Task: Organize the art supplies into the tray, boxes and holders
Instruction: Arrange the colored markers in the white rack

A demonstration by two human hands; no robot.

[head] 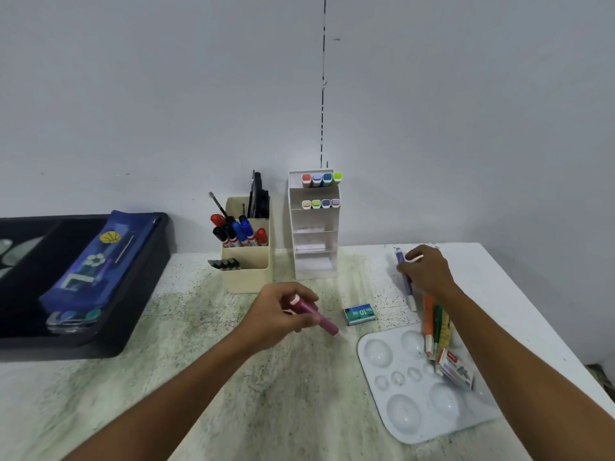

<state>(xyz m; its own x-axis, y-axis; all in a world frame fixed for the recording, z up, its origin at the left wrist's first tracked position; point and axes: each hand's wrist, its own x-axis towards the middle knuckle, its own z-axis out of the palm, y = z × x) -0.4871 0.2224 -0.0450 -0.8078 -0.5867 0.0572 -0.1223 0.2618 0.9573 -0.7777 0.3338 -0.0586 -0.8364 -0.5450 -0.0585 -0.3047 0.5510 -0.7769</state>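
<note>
My left hand (281, 311) grips a pink marker (319, 319) above the table's middle, in front of the holders. My right hand (427, 269) holds a purple marker (401, 261) at the right, its white end near the table. Orange, green and yellow markers (436, 322) lie below that hand, partly on a white paint palette (412, 394). A tall white tiered holder (316, 227) at the back has coloured markers in its top two shelves; its lower shelves hold nothing. A beige holder (246, 271) next to it carries red, blue and black markers and brushes.
A black tray (146, 277) at the left holds a blue pencil case (96, 264). A small green staple box (359, 313) lies mid-table. Another small box (454, 369) rests on the palette's right edge. The wall stands close behind the holders.
</note>
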